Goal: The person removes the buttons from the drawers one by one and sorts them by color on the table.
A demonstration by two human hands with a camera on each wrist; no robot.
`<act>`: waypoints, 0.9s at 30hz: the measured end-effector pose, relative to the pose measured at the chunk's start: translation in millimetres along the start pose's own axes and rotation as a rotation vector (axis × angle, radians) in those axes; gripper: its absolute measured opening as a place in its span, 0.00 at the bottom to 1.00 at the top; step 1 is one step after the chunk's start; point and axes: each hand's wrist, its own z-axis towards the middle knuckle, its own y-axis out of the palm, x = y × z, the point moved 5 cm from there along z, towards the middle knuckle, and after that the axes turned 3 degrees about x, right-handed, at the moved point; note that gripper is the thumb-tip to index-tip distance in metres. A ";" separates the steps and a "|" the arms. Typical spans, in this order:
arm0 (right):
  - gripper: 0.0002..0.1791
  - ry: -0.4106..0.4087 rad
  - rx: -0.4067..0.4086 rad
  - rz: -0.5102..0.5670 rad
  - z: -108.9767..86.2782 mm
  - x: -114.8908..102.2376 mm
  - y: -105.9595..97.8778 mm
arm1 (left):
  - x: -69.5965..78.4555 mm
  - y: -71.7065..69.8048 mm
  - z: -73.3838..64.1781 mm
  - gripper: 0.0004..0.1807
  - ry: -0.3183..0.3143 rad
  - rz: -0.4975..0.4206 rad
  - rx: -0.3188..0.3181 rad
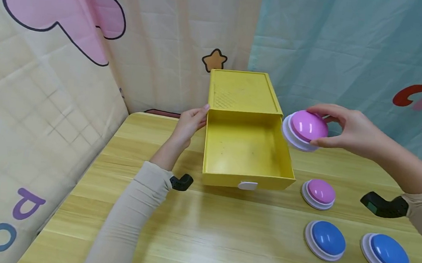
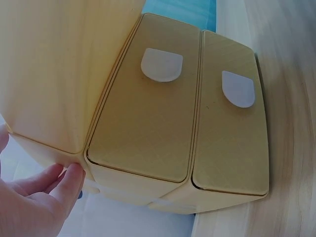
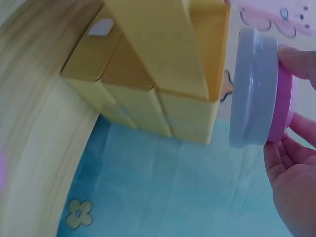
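Observation:
A yellow drawer cabinet (image 1: 244,91) stands at the back of the table with its top drawer (image 1: 248,144) pulled out; the drawer's inside is bare. My left hand (image 1: 190,123) rests against the cabinet's left side, thumb at the top corner and fingers nearly straight along the wall. In the left wrist view, two lower drawers (image 2: 143,108) are shut. With thumb and fingers, my right hand (image 1: 343,126) grips a pink push button (image 1: 309,125) with a white base. It is raised, tilted, just right of the open drawer.
On the table (image 1: 223,235), right of the drawer, lie a smaller-looking pink push button (image 1: 321,191) and two blue ones, the nearer-left blue button (image 1: 328,238) and the right blue button (image 1: 390,252). Printed curtains (image 1: 167,37) hang behind and at the left.

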 end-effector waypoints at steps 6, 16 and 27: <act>0.35 0.136 0.085 -0.004 -35.7 43.8 -10.2 | 1.0 -0.4 -0.2 0.28 -0.005 0.004 0.003; 0.36 0.381 0.151 -0.099 -101.9 120.9 -6.1 | -0.3 0.8 -1.7 0.29 -0.004 0.010 -0.018; 0.38 0.530 0.129 -0.089 -158.6 197.5 24.4 | -1.0 -0.1 -0.1 0.29 0.001 0.012 -0.016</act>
